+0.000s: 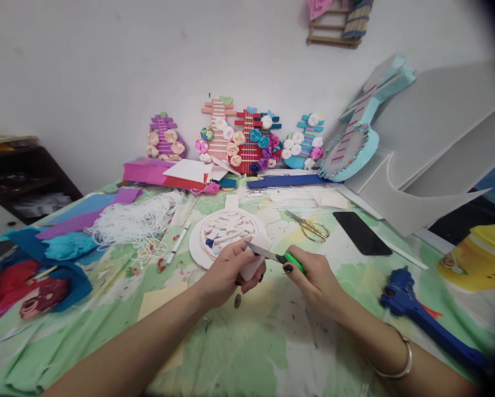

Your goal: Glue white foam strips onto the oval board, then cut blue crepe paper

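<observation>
My left hand [226, 275] is closed around a piece of white board [254, 263], its fingers wrapped underneath. In my right hand [313, 278] is a small knife [292, 261] with a green handle, its blade pointing left. The blade lies across the white piece near my left thumb; whether it cuts into it I cannot tell. Just behind my left hand rests a round white board shape [197, 241] with a narrow neck, and torn white scraps [230, 226] are heaped on its middle.
Gold-handled scissors [313, 229], a black phone [362, 234] and a blue glue gun [425, 317] lie to the right, near a yellow tub [479, 258]. Tangled white string [135, 223] and a white marker [178, 242] are leftward. Decorated paper guitars [247, 140] line the wall.
</observation>
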A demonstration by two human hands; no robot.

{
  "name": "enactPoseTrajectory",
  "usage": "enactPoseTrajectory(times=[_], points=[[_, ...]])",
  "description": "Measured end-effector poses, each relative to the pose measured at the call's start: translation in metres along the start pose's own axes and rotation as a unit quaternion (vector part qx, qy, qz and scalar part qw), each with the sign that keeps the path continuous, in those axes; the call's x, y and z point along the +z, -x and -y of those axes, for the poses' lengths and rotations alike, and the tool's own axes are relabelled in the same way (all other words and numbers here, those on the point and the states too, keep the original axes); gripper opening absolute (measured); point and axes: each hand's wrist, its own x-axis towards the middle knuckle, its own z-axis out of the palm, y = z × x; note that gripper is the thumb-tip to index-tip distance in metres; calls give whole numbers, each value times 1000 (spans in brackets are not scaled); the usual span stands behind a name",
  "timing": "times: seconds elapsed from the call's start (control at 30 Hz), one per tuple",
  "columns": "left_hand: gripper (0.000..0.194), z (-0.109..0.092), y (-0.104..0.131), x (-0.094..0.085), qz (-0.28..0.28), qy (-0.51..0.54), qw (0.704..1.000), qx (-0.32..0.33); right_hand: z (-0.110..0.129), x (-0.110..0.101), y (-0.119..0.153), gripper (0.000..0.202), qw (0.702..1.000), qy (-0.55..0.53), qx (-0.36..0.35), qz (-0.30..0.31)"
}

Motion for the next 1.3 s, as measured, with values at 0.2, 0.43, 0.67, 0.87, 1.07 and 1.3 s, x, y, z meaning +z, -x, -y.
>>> enactPoseTrajectory(times=[0.2, 0.43, 0.67, 0.87, 1.07, 1.3], points=[[20, -2, 0, 2, -14, 0, 1000, -5, 0, 0, 1, 33, 1000, 3, 3, 7], [18, -1, 0, 3, 3, 19, 1000, -6, 0, 0, 0, 32, 1000, 8, 0, 7], [19, 0, 0, 3, -6, 23, 1000, -14, 0, 0, 1, 31, 1000, 14, -1, 9], [21, 1, 2, 6, 20, 41, 999, 5, 2, 0, 1, 32, 1000, -4, 1, 13], [19, -1, 5, 9, 26, 69, 997, -4, 4, -2, 2, 31, 1000, -1, -7, 19], [18, -5, 7, 9, 26, 80, 996, -5, 4, -2, 2, 33, 1000, 0, -2, 25]])
